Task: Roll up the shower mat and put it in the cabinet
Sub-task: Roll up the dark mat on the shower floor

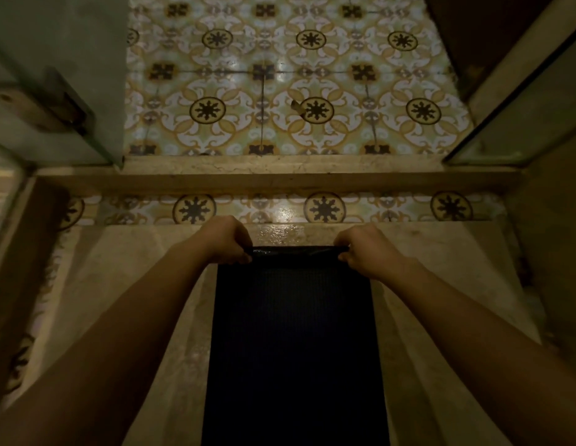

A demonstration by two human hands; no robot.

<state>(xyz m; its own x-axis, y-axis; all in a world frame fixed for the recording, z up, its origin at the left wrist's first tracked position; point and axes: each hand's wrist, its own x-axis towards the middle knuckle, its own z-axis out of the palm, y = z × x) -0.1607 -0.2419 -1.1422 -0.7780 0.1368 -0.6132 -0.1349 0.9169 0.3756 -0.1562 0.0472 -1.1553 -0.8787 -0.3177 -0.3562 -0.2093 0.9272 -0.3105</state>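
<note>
A dark, almost black shower mat [294, 342] lies flat on the beige stone floor, running from the bottom edge of the view up to the middle. Its far edge is lifted and folded slightly over. My left hand [224, 241] pinches the far left corner of the mat. My right hand [365, 247] pinches the far right corner. Both arms reach forward along the mat's sides. No cabinet is in view.
A raised stone threshold [280, 180] crosses the view beyond the mat. Patterned yellow and white floor tiles [289, 75] lie past it. A glass panel with a metal hinge [55, 101] stands at the left, another glass panel [524, 117] at the right.
</note>
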